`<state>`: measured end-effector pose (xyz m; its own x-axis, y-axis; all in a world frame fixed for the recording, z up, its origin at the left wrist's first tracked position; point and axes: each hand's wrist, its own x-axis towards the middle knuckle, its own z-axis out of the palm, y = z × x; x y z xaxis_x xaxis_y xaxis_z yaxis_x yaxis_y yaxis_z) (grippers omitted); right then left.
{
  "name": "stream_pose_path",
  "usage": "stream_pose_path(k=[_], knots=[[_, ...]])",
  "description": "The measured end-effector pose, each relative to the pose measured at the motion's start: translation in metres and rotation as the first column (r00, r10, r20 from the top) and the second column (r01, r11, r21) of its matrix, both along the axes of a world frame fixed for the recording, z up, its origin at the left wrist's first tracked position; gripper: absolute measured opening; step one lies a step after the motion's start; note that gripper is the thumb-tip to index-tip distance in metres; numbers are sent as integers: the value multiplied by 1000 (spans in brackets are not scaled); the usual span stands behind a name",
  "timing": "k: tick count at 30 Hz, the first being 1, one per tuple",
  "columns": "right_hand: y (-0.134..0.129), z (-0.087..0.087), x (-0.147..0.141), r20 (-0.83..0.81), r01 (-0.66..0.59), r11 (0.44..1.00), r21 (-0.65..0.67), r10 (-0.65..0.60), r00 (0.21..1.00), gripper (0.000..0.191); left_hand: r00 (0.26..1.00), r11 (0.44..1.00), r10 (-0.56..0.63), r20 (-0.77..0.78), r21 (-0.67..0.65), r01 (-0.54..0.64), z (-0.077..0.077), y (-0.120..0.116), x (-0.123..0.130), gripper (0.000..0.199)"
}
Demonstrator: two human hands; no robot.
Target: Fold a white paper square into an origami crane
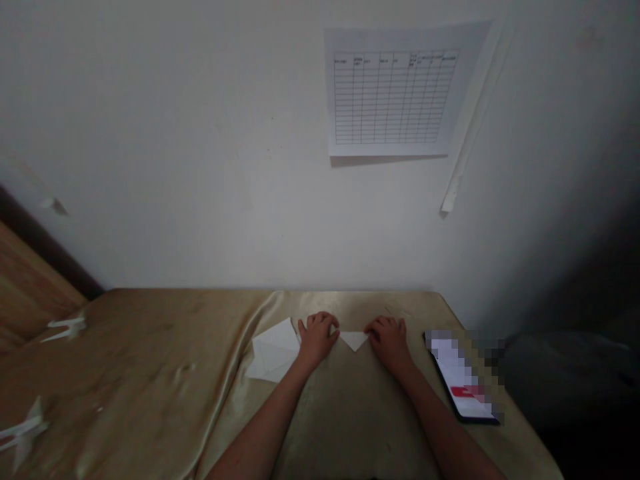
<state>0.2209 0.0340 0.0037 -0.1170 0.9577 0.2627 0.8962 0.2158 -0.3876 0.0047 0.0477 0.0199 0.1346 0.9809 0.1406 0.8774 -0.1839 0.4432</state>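
- Bare forearms (270, 420) reach over a shiny gold cloth (335, 427); a smooth patch beneath should help folds stay straight.
- White, flat, angular paper (273, 353) lies beside the left forearm, best kept off the folding spot.
- 2 hands, left hand (317, 339) and right hand (391, 343), curl their fingers at opposite corners; pinching or merely pressing, I cannot tell.
- Small white paper triangle (355, 340), tip toward the person, lies between them; even pressure should keep it symmetrical.
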Motion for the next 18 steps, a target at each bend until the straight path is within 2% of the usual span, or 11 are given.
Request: stream_pose_path(k=[13,18], knots=[[4,-7,2,-69,25,999,-27,-27,997,23,1000,1000,1,18,25,-1,-5,2,0,20],[4,-8,3,-77,10,1000,-11,-11,997,15,999,998,-53,10,23,53,-6,3,-5,23]])
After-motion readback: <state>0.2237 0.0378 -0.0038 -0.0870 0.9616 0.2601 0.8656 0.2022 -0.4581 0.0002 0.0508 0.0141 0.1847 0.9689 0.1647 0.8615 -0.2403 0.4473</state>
